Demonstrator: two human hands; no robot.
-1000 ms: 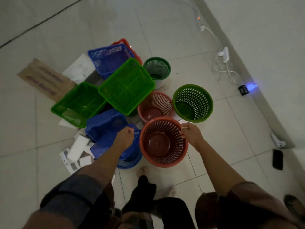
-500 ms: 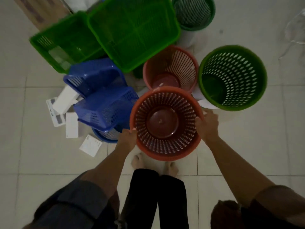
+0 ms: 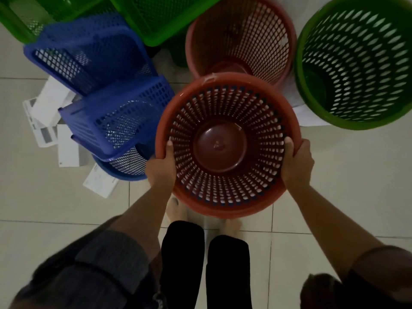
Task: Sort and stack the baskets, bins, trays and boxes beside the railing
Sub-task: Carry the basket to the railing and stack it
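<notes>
Where the tiled floor (image 3: 334, 179) is crowded, two red round bins, one green round bin (image 3: 356, 61), three blue baskets and two green trays show. White papers (image 3: 66, 150) lie left beneath the blue baskets (image 3: 116, 121). The far red bin (image 3: 243, 34) stands just behind the near red bin (image 3: 227, 146), which the left hand (image 3: 161, 168) and right hand (image 3: 297, 163) grip by opposite rims, thumbs hooked inside.

Red basket (image 3: 227, 143) centre: perforated plastic, slight sheen. Floor (image 3: 334, 175): smooth glossy tile. Sleeve (image 3: 100, 259) lower left: ribbed knit cloth.
</notes>
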